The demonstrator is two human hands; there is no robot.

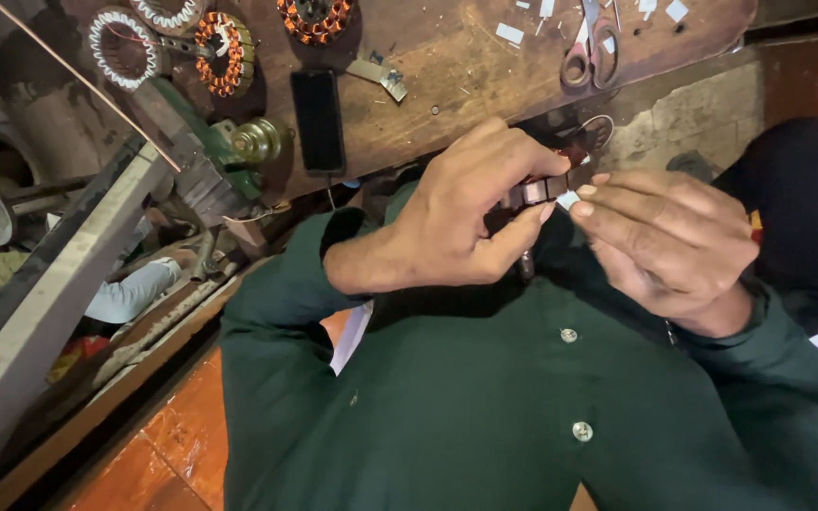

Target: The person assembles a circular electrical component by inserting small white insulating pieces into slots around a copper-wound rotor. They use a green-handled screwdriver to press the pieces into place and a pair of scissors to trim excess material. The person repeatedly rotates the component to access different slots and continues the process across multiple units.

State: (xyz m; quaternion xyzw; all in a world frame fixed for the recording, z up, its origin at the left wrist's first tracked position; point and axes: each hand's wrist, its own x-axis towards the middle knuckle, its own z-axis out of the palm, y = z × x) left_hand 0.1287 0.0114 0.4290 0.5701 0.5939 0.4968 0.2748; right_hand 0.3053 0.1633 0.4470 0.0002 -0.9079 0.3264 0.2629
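Note:
My left hand (471, 222) pinches a small dark motor core (543, 189) with reddish winding between thumb and fingers, close in front of my green shirt (485, 397). My right hand (669, 237) meets it from the right. Its fingertips pinch a small white paper slip (568, 200) against the core's edge. Most of the core is hidden behind my fingers.
Beyond my hands is a worn wooden bench (447, 76) with scissors (591, 55), a black phone (318, 118), copper-wound stators (222, 52), a white-wound stator (123, 43) and scattered paper slips (508, 33). A green metal tool (239, 142) stands at its left edge. Another person's light sleeve (134, 291) shows at the left.

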